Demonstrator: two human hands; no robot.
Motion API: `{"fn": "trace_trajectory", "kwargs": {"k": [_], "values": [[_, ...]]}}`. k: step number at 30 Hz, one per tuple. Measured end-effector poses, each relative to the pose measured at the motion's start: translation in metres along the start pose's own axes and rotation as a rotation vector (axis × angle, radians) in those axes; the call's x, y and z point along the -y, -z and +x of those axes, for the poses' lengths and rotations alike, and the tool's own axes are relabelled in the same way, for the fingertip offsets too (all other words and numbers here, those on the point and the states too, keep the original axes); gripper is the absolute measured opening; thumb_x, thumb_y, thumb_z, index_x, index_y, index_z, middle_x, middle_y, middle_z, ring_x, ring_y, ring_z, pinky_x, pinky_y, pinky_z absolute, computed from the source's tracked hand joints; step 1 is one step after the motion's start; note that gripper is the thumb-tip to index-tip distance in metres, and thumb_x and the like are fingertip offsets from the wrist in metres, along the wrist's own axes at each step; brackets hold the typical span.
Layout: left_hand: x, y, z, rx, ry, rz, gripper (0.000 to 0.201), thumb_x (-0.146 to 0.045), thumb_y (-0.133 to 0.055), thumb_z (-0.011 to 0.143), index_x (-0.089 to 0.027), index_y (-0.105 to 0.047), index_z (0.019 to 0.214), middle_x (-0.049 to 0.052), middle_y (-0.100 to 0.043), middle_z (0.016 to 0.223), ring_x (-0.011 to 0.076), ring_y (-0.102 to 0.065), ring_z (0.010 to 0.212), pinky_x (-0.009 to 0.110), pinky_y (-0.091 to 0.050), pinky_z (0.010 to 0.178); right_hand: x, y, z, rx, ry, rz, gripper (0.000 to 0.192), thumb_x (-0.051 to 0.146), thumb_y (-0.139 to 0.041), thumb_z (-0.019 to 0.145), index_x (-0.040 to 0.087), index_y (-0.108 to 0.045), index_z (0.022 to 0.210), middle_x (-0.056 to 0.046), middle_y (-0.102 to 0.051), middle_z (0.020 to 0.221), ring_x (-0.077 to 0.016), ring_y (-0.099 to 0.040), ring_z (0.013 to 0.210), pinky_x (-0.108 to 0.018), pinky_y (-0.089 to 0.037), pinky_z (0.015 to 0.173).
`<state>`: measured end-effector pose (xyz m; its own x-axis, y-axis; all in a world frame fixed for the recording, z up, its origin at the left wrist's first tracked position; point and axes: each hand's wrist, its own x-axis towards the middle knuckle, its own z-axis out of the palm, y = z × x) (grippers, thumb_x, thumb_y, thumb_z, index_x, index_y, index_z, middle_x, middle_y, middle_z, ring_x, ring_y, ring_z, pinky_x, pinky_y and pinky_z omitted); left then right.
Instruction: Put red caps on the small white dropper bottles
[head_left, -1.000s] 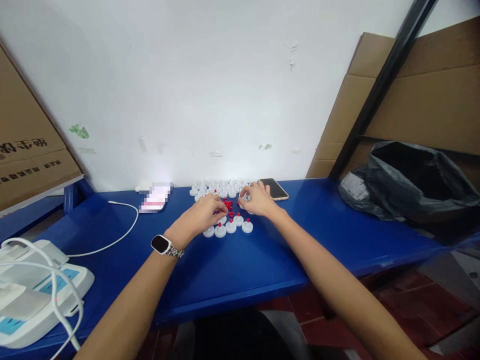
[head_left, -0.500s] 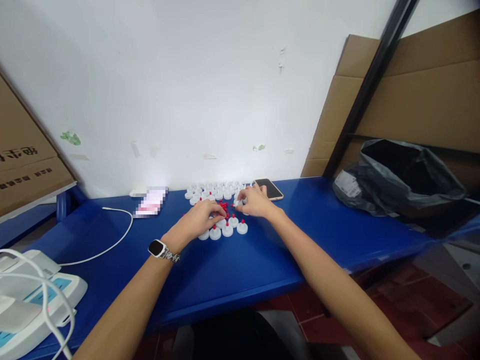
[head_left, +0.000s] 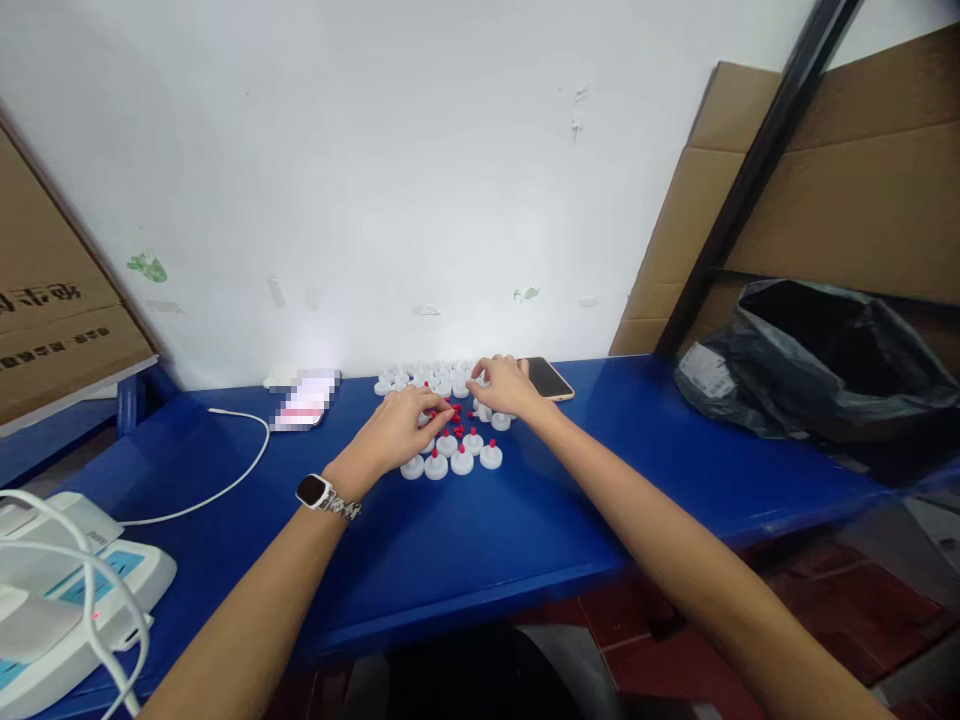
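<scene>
head view: both hands worked over a cluster of small parts at the far middle of the blue table (head_left: 465, 540). the left hand (head_left: 397, 432), with a watch (head_left: 315, 491) at its wrist, lay curled over the pile of red pins (head_left: 457, 412), fingertips pinched narrow at the pile's left edge; whether a pin sat between them could not be told. the right hand (head_left: 504, 385) reached to the far side, fingers closed narrow on or just above one of the bare white caps (head_left: 420, 378) in the far rows; the grip itself was too small to make out. nearer the person, a short group of finished caps (head_left: 461, 455) stood upright, each with a red pin in its top, just right of the left hand's fingers.

judging from that, the step in hand was pairing: one hand fetching a pin, the other a bare cap. the next move would call for bringing the two together and pressing the pin squarely into the cap's centre, then setting it beside the finished group.

a phone (head_left: 547, 378) lay just right of the right hand. a white cable (head_left: 240, 470) ran across the left of the table toward a white device (head_left: 67, 590) at the near left. a black bag (head_left: 817, 360) sat on the far right, with cardboard (head_left: 840, 190) leaning behind it.
</scene>
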<state>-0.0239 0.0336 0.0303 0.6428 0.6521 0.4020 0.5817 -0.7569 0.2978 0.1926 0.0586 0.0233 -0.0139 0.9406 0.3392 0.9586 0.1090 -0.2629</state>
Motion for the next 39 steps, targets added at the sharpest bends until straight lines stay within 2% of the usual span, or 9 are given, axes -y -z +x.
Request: {"fn": "trace_trajectory", "kwargs": {"k": [4, 8, 14, 20, 24, 28, 31, 34, 39], "values": [[0.001, 0.000, 0.000, 0.001, 0.012, 0.025, 0.036, -0.043, -0.044, 0.098, -0.021, -0.073, 0.096, 0.006, -0.073, 0.095, 0.0251, -0.061, 0.092, 0.038, -0.043, 0.083, 0.008, -0.018, 0.028, 0.046, -0.015, -0.078, 0.030, 0.044, -0.060, 0.082, 0.020, -0.073, 0.095, -0.014, -0.067, 0.109, -0.0321, -0.052, 0.110, -0.047, -0.030, 0.096], [0.004, -0.002, 0.000, -0.008, 0.015, 0.018, 0.034, -0.041, -0.045, 0.097, -0.023, -0.073, 0.095, 0.005, -0.073, 0.096, 0.0250, -0.061, 0.094, 0.037, -0.043, 0.083, 0.009, -0.025, 0.035, 0.048, -0.010, -0.074, 0.021, 0.035, -0.058, 0.084, 0.021, -0.073, 0.089, -0.013, -0.068, 0.107, -0.0315, -0.053, 0.110, -0.046, -0.031, 0.095], [0.013, 0.000, 0.013, -0.048, 0.044, 0.057, 0.032, -0.040, -0.046, 0.096, -0.022, -0.073, 0.098, 0.007, -0.072, 0.096, 0.0251, -0.061, 0.092, 0.036, -0.043, 0.079, 0.001, -0.007, 0.014, -0.110, 0.079, 0.125, 0.019, 0.028, -0.050, 0.089, 0.019, -0.065, 0.097, -0.011, -0.068, 0.105, -0.0261, -0.058, 0.101, -0.039, -0.039, 0.088], [0.009, -0.009, 0.056, 0.130, 0.025, 0.249, 0.021, -0.033, -0.060, 0.087, -0.019, -0.074, 0.094, 0.011, -0.071, 0.097, 0.0285, -0.063, 0.094, 0.037, -0.045, 0.082, -0.002, 0.003, -0.010, -0.162, 0.139, 0.503, 0.016, 0.028, -0.049, 0.090, 0.021, -0.059, 0.099, -0.003, -0.071, 0.093, -0.0162, -0.061, 0.075, -0.028, -0.043, 0.070], [0.001, -0.022, 0.077, 0.226, 0.083, 0.304, 0.016, -0.030, -0.072, 0.075, -0.017, -0.074, 0.085, 0.013, -0.071, 0.097, 0.0320, -0.064, 0.099, 0.038, -0.045, 0.087, 0.002, 0.006, -0.018, -0.167, 0.089, 0.560, 0.014, 0.028, -0.054, 0.087, 0.019, -0.063, 0.092, -0.002, -0.070, 0.085, -0.0141, -0.059, 0.068, -0.027, -0.042, 0.066], [0.001, -0.032, 0.085, 0.250, 0.096, 0.274, 0.004, -0.014, -0.068, 0.074, -0.016, -0.071, 0.074, 0.012, -0.071, 0.079, 0.0278, -0.068, 0.080, 0.035, -0.047, 0.077, 0.002, 0.006, -0.019, -0.147, 0.073, 0.603, 0.015, 0.029, -0.056, 0.085, 0.018, -0.065, 0.090, -0.002, -0.069, 0.085, -0.0128, -0.056, 0.065, -0.027, -0.041, 0.064], [0.006, -0.031, 0.085, 0.239, 0.083, 0.250, 0.003, -0.016, -0.067, 0.077, -0.016, -0.070, 0.077, 0.012, -0.072, 0.084, 0.0260, -0.068, 0.080, 0.032, -0.047, 0.075, 0.002, 0.008, -0.019, -0.148, 0.082, 0.635, 0.018, 0.032, -0.055, 0.087, 0.018, -0.065, 0.091, -0.002, -0.069, 0.086, -0.0121, -0.055, 0.063, -0.026, -0.040, 0.063], [0.012, -0.021, 0.077, 0.174, 0.058, 0.152, 0.013, -0.029, -0.060, 0.087, -0.017, -0.068, 0.086, 0.011, -0.072, 0.093, 0.0237, -0.067, 0.085, 0.032, -0.048, 0.077, 0.003, 0.011, -0.021, -0.203, 0.096, 0.662, 0.024, 0.038, -0.051, 0.091, 0.018, -0.065, 0.090, -0.002, -0.067, 0.084, -0.0139, -0.056, 0.070, -0.027, -0.041, 0.066], [0.018, -0.002, 0.042, -0.036, 0.113, -0.409, 0.022, -0.039, -0.055, 0.091, -0.018, -0.061, 0.092, 0.007, -0.071, 0.087, 0.0190, -0.066, 0.079, 0.030, -0.050, 0.071, 0.011, 0.005, -0.030, -0.154, 0.105, 0.780, 0.043, 0.050, -0.030, 0.100, 0.021, -0.061, 0.088, 0.000, -0.058, 0.071, -0.0148, -0.054, 0.068, -0.027, -0.042, 0.066]]}}
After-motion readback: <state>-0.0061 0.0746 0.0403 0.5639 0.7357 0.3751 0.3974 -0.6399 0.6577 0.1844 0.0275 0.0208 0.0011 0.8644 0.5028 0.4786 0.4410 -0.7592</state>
